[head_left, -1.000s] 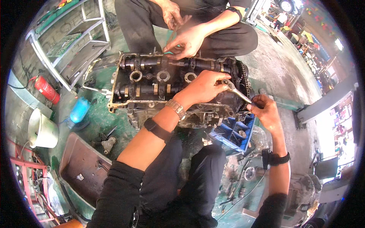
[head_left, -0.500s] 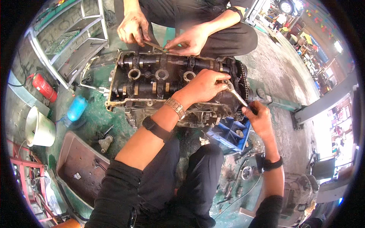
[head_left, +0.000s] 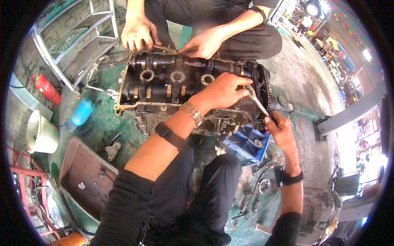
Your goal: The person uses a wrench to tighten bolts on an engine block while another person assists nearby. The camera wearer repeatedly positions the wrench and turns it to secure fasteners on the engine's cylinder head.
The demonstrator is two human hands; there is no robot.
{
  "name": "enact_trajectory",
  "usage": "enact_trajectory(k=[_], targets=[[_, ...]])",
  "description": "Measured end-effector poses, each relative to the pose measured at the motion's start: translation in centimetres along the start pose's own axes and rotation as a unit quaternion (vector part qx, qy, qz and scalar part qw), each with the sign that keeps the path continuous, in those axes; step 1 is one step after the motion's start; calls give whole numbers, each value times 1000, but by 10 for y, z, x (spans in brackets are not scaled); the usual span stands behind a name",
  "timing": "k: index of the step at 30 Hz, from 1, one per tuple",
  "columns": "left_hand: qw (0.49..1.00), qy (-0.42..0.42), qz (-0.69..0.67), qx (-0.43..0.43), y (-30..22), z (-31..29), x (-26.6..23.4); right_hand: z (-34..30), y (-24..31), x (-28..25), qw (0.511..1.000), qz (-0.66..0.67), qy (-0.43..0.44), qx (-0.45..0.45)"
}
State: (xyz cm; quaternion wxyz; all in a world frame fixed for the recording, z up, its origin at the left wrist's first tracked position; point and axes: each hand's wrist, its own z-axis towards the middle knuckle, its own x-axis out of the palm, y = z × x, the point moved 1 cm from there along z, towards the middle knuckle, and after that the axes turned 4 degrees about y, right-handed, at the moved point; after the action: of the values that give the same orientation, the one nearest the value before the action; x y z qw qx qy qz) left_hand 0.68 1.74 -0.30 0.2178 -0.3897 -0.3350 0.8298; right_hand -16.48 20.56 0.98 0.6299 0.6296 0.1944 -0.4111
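Green workshop floor (head_left: 102, 123), engine (head_left: 172, 88) w/ wrench (head_left: 256, 99)

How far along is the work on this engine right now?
Done: the engine lies on the floor with its cover off and camshafts bare. In hand: the left hand steadies the head of a wrench and the right hand grips its handle near the timing chain. Left: whatever that fastener holds; its state is hidden.

No packages, labels, signs or screens.
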Motion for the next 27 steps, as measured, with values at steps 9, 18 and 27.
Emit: enact_trajectory(k=[9,18,27], targets=[[999,-23,15,28,12,6,8,-19,4,22,988,-42,-97,112],[996,-33,65,48,17,11,12,-35,29,57,982,51,-143,116],[997,-20,59,37,15,15,12,-57,77,86,969,165,-109,149]])
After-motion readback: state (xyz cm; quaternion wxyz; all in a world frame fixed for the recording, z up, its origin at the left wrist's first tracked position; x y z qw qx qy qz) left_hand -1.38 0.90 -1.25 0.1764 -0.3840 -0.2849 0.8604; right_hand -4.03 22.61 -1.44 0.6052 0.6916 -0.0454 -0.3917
